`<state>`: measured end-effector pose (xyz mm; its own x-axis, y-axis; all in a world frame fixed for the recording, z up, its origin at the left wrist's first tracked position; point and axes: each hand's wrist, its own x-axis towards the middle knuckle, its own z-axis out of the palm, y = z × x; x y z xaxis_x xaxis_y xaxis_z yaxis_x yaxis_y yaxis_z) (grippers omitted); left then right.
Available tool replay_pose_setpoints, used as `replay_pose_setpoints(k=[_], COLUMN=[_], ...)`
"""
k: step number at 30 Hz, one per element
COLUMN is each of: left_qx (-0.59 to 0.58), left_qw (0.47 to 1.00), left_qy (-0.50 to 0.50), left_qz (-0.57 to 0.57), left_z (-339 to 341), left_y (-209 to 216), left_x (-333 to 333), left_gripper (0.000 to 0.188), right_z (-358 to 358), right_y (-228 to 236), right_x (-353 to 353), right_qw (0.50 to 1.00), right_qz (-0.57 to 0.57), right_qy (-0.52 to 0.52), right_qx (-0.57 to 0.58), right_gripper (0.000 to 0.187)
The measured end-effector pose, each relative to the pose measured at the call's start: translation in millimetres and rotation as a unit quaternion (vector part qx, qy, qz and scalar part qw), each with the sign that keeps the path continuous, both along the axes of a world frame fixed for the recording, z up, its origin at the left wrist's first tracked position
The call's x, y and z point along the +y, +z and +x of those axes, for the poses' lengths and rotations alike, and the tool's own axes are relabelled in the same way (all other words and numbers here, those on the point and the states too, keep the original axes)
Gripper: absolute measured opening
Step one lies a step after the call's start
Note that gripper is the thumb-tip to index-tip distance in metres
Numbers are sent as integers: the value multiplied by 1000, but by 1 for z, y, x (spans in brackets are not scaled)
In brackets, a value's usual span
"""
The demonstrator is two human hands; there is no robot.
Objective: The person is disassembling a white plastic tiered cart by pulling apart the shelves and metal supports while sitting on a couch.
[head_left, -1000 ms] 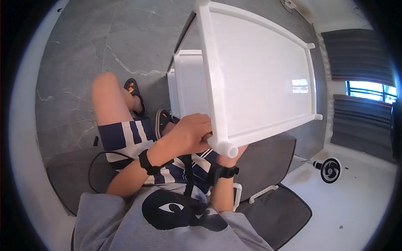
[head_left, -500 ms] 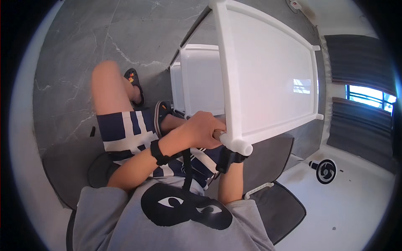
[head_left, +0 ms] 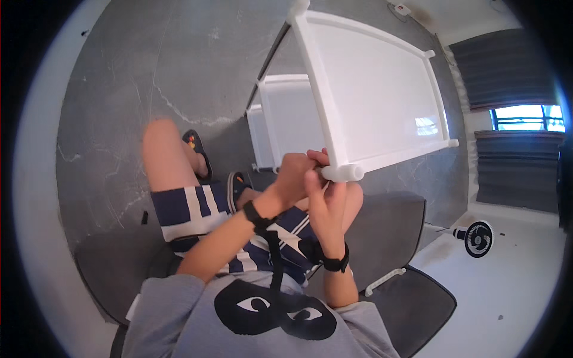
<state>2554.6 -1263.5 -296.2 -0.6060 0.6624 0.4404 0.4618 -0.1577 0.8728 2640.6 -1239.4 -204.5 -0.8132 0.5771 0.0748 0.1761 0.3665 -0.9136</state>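
Observation:
A white plastic shelf rack (head_left: 376,89) lies tilted on its side before me, its rectangular panel facing up and to the right. My left hand (head_left: 292,179) is closed around a greyish pole at the panel's near corner; most of that pole is hidden by the fingers. Right below the same corner is my right hand (head_left: 327,215), palm partly showing, with thumb and fingers on either side of the rack's white corner socket (head_left: 347,173). The right fingertips disappear behind the socket. Both hands nearly touch each other.
Further white shelf panels (head_left: 285,113) stand behind the front one, joined by dark poles. Grey cushioned seats (head_left: 388,227) lie under and beside me; a white bar-shaped piece (head_left: 385,281) rests on one. A fan (head_left: 478,240) stands at the right. Grey marbled floor (head_left: 125,77) spreads ahead.
My right hand has come up from behind the corner into view, below the socket. The panel's near corner sits higher in the picture. My left hand stays at the corner.

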Motion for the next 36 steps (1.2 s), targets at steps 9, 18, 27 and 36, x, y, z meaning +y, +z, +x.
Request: replay_pose_setpoints(k=[9,18,27,36], left_qx=[93,86,-133,-67], left_qw=[992,974,977,995], left_qy=[-90,209,-54,-64], left_qz=[-10,13,-160,-26], left_z=[32,-75,-108,-40], left_y=[14,20,-9,19], left_x=[23,30,97,0], left_gripper=[39,43,38,11], right_z=[82,130,113,80], right_y=[-21,-20,-48,-116], right_x=[75,151,221,73], right_qw=[998,980,964,801], right_qz=[-3,21,-11,-377], right_qy=[-58,-185,-248,-342], right_qx=[5,72,92,315], right_gripper=[23,39,48,46])
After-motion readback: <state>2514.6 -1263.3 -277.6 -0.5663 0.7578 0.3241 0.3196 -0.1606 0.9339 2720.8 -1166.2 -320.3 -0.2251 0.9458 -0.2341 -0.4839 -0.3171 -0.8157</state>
